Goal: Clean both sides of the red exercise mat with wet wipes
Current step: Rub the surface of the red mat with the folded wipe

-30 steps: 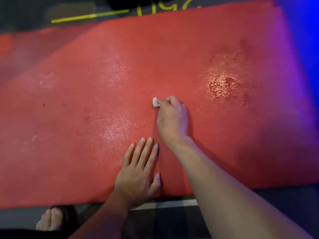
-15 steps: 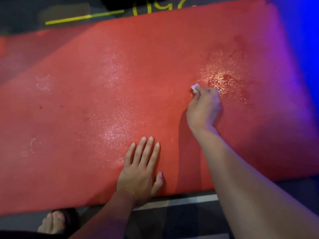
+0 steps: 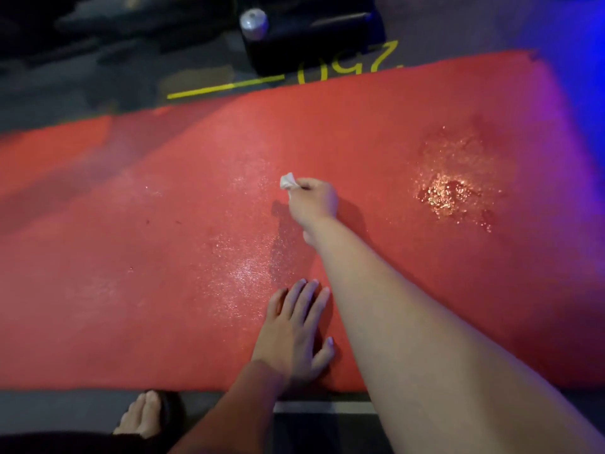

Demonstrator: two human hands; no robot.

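Half a second ago the right hand [image 3: 315, 199] was over by the glistening wet patch [image 3: 453, 188] with the wipe [image 3: 288, 181]; now it sits left of it, near the mat's [image 3: 131, 290] middle, well apart from the patch. The view has also tipped up, so more floor [image 3: 98, 77] past the mat's far edge shows. The left hand [image 3: 294, 335] lies where it was, flat on the mat by the near edge, fingers straight and spread. The right hand's fingers are curled round the small white wipe, which sticks out at the fingertips and touches the mat.

The mat lies flat on dark floor, with fine wet sheen in streaks across its middle. Beyond the far edge are a yellow line [image 3: 226, 88] and yellow figures painted on the floor, and a black object [image 3: 314, 37] with a silvery knob. Blue-violet light washes the right end. A bare foot [image 3: 144, 414] in a dark sandal shows at the near edge.

The mat's long axis runs left to right, its right end angled slightly away
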